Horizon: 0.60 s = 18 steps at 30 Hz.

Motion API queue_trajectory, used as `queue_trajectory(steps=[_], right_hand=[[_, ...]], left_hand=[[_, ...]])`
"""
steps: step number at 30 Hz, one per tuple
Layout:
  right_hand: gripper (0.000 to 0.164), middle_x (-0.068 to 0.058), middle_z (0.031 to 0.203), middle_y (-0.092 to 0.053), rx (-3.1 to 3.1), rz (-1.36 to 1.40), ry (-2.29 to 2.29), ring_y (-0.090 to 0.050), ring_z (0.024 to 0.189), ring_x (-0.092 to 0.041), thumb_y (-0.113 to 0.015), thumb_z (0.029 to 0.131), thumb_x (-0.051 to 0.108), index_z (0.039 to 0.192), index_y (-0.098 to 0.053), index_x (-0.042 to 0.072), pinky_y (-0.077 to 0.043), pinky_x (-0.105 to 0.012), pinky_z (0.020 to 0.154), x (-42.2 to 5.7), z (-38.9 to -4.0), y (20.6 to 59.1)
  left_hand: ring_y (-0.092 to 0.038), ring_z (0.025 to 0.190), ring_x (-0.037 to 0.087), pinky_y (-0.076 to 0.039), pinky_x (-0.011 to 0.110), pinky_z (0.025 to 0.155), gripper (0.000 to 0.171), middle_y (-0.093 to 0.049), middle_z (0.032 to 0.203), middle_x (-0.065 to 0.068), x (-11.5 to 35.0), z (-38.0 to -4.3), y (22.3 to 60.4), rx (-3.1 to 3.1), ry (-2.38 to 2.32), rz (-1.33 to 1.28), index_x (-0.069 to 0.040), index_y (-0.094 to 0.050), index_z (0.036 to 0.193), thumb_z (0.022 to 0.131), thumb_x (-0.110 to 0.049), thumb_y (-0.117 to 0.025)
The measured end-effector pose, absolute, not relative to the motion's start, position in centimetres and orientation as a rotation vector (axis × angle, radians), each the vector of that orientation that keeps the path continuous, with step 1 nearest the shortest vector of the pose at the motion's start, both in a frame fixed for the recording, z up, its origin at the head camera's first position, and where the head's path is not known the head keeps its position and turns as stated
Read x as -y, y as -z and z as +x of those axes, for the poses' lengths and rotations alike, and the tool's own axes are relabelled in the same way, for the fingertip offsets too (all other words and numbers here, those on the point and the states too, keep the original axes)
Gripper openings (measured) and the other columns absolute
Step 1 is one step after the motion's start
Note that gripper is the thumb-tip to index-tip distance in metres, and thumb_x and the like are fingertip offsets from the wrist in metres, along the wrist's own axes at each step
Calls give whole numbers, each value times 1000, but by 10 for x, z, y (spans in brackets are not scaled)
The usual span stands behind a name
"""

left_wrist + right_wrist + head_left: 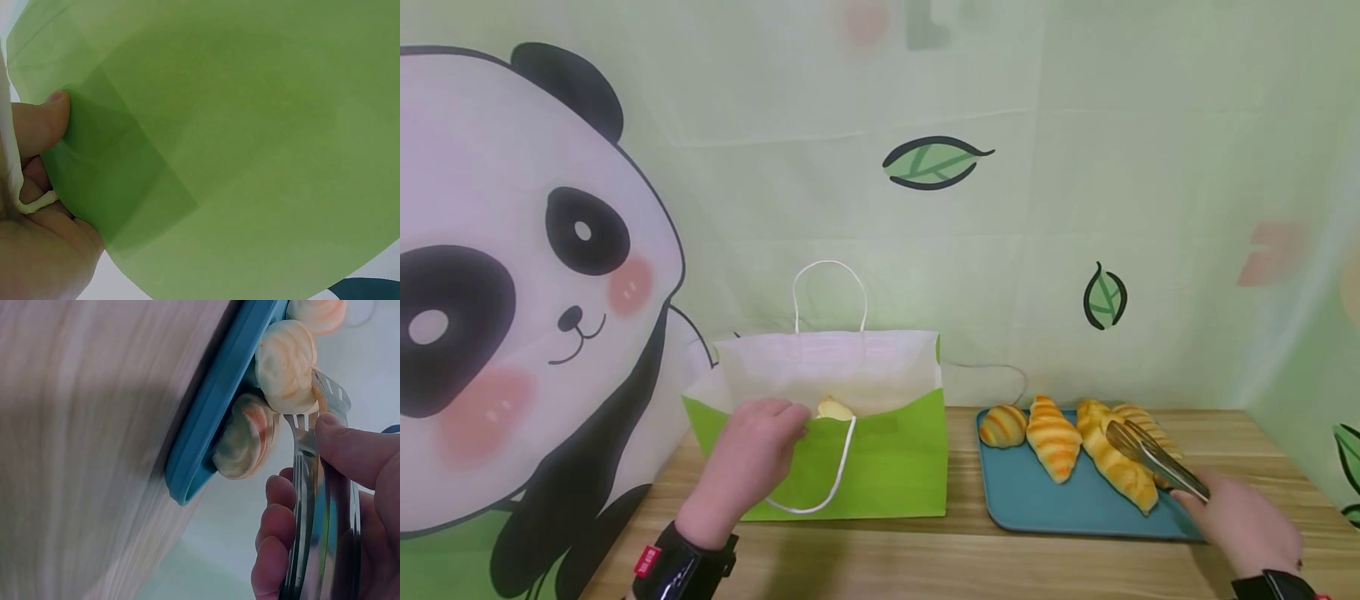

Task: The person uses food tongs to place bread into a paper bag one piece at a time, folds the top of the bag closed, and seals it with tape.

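Observation:
My left hand (752, 442) pinches the front rim of a green paper bag (887, 467), thumb on the paper in the left wrist view. A white cord handle (842, 475) hangs over the bag's front. A pale yellow piece of bread (835, 407) shows inside its mouth. Metal tongs (1168, 467) are gripped in my right hand (1247, 517). Their fork-like ends are at a long golden bread (1108, 446) on a blue tray (1037, 512); how firmly they hold it I cannot tell. Another striped bread (1146, 421) lies partly hidden behind the tongs.
On the tray's left lie a small round bun (1003, 426) and a striped cone-shaped bread (1054, 439). The bag and tray stand side by side on a wooden table (925, 562). A printed cloth backdrop (760, 192) with a panda hangs behind them.

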State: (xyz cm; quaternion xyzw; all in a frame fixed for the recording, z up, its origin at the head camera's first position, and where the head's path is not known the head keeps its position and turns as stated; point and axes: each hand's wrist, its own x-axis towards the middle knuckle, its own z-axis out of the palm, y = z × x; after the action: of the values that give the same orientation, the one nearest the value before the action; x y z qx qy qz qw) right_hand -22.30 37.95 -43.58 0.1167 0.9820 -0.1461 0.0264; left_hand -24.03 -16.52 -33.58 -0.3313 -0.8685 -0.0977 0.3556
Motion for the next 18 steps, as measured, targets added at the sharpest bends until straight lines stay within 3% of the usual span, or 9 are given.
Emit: queue_trajectory(steps=[12, 18], right_hand=[[77, -34, 111, -52, -2977, 445, 469, -53, 90, -50, -47, 83, 65, 124, -46, 0, -41, -52, 59, -377, -223, 434], [73, -30, 104, -55, -2965, 472, 495, -56, 79, -38, -49, 83, 63, 119, -51, -1, -41, -47, 58, -379, -222, 435]], left_hand=[[-53, 60, 12, -43, 27, 59, 22, -59, 67, -3, 166, -241, 337, 2237, 252, -853, -10, -64, 80, 68, 7, -71], [-52, 59, 12, -41, 26, 57, 21, -58, 67, -4, 165, -240, 336, 2231, 251, -854, -10, -64, 80, 68, 6, -71]])
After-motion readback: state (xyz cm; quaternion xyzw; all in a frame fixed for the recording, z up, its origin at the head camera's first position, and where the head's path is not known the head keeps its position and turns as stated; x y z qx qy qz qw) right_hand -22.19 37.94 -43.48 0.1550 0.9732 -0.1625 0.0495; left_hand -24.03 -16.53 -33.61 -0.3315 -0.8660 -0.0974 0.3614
